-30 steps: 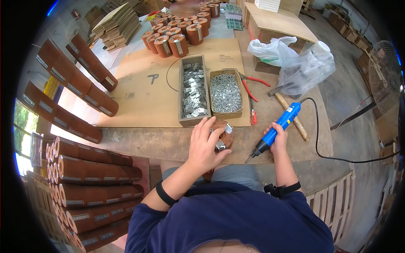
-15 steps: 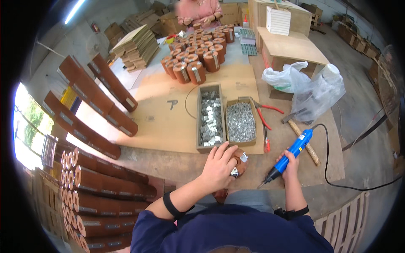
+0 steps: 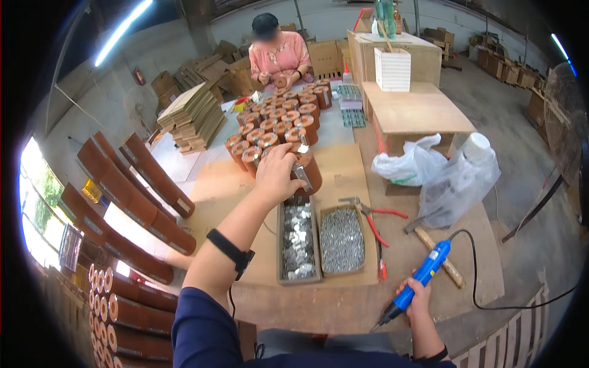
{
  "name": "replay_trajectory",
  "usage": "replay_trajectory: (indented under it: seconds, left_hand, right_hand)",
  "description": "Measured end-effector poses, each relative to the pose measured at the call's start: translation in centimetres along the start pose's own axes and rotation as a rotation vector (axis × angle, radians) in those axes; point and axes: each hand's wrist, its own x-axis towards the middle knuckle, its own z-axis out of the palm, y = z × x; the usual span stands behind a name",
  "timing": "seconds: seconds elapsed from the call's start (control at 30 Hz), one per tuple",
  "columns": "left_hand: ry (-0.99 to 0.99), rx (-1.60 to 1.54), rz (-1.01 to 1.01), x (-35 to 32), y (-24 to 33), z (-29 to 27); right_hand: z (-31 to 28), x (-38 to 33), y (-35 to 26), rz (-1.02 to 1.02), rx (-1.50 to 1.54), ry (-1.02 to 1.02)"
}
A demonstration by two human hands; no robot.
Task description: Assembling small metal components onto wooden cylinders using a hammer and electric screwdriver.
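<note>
My left hand (image 3: 276, 172) reaches far forward over the table and grips a brown cylinder (image 3: 308, 170) with a metal bracket on it, beside a group of similar brown cylinders (image 3: 276, 122). My right hand (image 3: 418, 295) stays near the table's front edge, closed on a blue electric screwdriver (image 3: 423, 277) with a black cord, tip pointing down-left. Between the hands stand two open boxes: one of metal brackets (image 3: 297, 239), one of screws (image 3: 342, 239).
Red-handled pliers (image 3: 375, 221) and a wooden-handled hammer (image 3: 437, 250) lie right of the boxes. Clear plastic bags (image 3: 442, 175) sit further right. Rows of long brown cylinders (image 3: 132, 184) line the left. A person in pink (image 3: 279, 52) works across the table.
My left hand has carried the brown cylinder from the table's near edge forward to the group of cylinders. The camera has tilted up. The right hand stayed with the screwdriver.
</note>
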Motion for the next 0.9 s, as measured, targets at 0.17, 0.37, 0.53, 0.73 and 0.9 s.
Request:
replay_trajectory:
  seconds: [0.17, 0.37, 0.53, 0.73, 0.9]
  left_hand:
    - [-0.026, 0.123, -0.018, 3.0, -5.7, 6.5]
    - [-0.131, -0.004, -0.218, 5.9, -8.1, 9.9]
    - [-0.163, 0.029, -0.176, 6.1, -10.1, 12.4]
    - [-0.211, 0.220, -0.169, 5.3, -11.6, 16.1]
    - [-0.261, 0.259, -0.216, 7.5, -12.1, 16.6]
  right_hand:
    - [-0.8, 0.1, 0.5, -0.016, 0.000, -0.030]
    - [-0.6, 0.0, 0.5, -0.035, -0.034, 0.039]
    - [-0.2, -0.3, -0.2, 0.019, -0.102, 0.035]
    - [-0.9, -0.2, 0.2, 0.038, -0.068, 0.050]
    - [-0.1, -0.5, -0.6, 0.045, -0.085, 0.060]
